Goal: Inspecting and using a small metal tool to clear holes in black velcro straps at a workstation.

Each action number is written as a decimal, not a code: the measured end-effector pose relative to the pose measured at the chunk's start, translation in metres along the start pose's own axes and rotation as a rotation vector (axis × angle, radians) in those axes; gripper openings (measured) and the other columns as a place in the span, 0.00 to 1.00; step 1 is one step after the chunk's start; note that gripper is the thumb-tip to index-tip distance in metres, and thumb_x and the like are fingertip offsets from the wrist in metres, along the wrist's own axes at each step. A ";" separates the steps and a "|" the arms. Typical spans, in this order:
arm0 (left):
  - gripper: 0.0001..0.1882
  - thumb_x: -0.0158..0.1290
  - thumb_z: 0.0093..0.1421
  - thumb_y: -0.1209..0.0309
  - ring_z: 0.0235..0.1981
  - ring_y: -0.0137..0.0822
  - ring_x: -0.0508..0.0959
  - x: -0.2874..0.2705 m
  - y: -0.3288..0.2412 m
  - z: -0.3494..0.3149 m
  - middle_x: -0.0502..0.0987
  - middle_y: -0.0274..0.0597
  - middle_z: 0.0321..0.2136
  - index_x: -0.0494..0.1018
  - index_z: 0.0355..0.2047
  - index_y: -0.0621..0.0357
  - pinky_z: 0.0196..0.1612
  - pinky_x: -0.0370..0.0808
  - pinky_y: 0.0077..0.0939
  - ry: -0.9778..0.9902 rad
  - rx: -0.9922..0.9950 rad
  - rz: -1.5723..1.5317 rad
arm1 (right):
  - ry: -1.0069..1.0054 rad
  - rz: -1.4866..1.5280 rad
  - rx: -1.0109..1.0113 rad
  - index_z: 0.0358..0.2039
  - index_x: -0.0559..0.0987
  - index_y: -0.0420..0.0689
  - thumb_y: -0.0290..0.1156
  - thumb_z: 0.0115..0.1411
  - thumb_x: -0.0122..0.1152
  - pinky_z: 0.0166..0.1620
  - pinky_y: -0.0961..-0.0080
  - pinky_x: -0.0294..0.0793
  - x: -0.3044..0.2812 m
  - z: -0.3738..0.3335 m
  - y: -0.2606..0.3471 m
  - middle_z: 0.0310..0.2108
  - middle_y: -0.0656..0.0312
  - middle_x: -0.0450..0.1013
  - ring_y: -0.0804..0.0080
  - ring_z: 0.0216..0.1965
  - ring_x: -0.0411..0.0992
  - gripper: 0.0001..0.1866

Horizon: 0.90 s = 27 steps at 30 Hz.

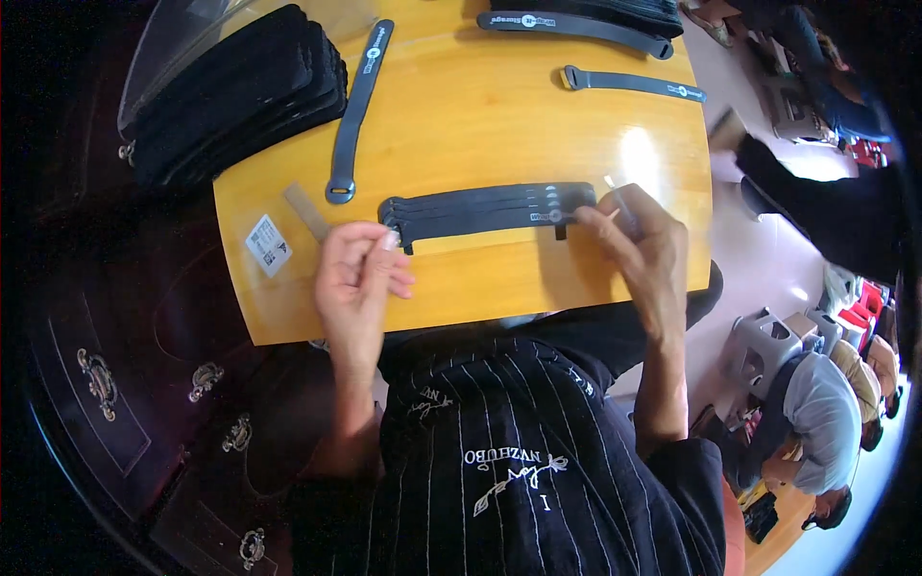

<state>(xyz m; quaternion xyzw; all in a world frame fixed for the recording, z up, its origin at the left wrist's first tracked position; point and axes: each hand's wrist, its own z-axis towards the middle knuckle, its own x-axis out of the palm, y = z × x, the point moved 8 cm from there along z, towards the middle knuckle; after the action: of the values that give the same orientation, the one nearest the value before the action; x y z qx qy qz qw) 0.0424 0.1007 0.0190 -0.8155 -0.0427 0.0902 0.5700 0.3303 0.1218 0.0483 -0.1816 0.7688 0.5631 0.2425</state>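
Observation:
A stack of several dark grey straps [461, 213] lies flat across the near part of the yellow table, with rounded ends at the left and pale print toward the right. Small black tabs stick out below it near both ends. At its left end, my left hand [357, 274] has thumb and forefinger pressed together; what they pinch, if anything, is too small to name. My right hand [645, 248] is closed beside the right end, with a thin, pale-tipped piece [610, 181] showing above the fingers. Whether either hand touches the straps is unclear.
A white label [267, 246] and a brown strip [305, 211] lie left of my hands. Single straps [357, 115] [634, 84] rest farther off. Black strap piles [240, 91] [595, 19] stand at the back. People [816, 413] and a grey stool [764, 350] are at the right.

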 end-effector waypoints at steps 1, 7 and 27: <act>0.06 0.50 0.63 0.74 0.22 0.24 0.74 0.011 -0.002 -0.004 0.74 0.39 0.25 0.68 0.38 0.63 0.24 0.72 0.15 0.074 0.043 -0.021 | 0.016 0.035 -0.117 0.27 0.77 0.40 0.34 0.54 0.66 0.22 0.77 0.66 0.011 -0.005 0.011 0.14 0.62 0.68 0.79 0.17 0.67 0.11; 0.07 0.51 0.63 0.73 0.27 0.28 0.77 0.046 0.022 0.009 0.75 0.41 0.30 0.70 0.38 0.64 0.28 0.74 0.18 0.265 -0.085 -0.198 | 0.140 -0.166 -0.205 0.25 0.79 0.42 0.45 0.53 0.65 0.23 0.68 0.69 0.047 0.012 0.023 0.15 0.54 0.71 0.60 0.16 0.70 0.17; 0.19 0.36 0.69 0.65 0.38 0.37 0.78 0.039 0.030 0.018 0.76 0.50 0.40 0.63 0.54 0.65 0.40 0.76 0.25 0.449 -0.406 -0.848 | -0.288 -0.377 -0.373 0.38 0.77 0.45 0.34 0.56 0.60 0.39 0.67 0.72 -0.028 0.094 0.012 0.45 0.61 0.72 0.59 0.36 0.75 0.10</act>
<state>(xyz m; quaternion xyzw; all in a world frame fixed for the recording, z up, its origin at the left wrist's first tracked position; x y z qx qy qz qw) 0.0761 0.1136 -0.0193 -0.8200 -0.2624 -0.3360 0.3819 0.3628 0.2151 0.0505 -0.2811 0.5625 0.6596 0.4117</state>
